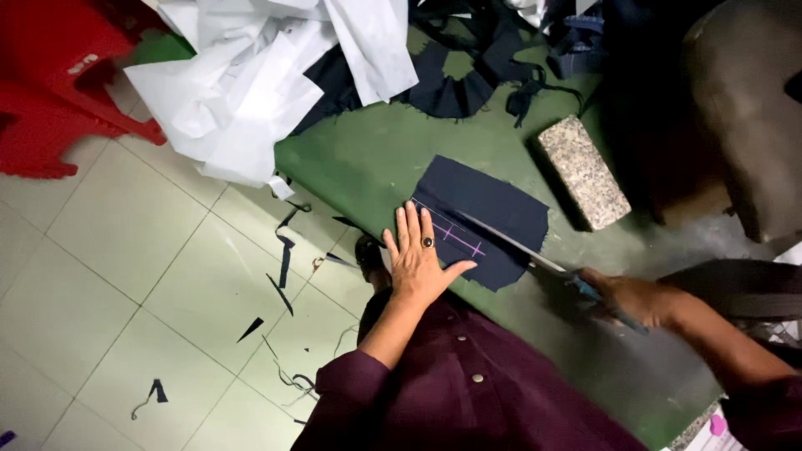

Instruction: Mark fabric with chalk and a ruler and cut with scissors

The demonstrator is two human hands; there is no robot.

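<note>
Navy cloth piece [489, 221] under the left hand [418, 263], marked with pale pink chalk lines [455, 232], on a green bench [376, 159]. Speckled grey stone block [583, 171] beyond the right hand [631, 299]; maroon sleeves. White paper [251, 75], red stool [50, 83] far left.

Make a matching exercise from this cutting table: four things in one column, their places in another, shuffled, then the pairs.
1. left hand
2. scissors
3. stone block
4. red stool

A. on the tiled floor, off the table
B. pressed flat on the dark cloth
C. in the right hand, blades on the cloth
D. lying on the green table past the cloth

Pairs: 1-B, 2-C, 3-D, 4-A
</note>
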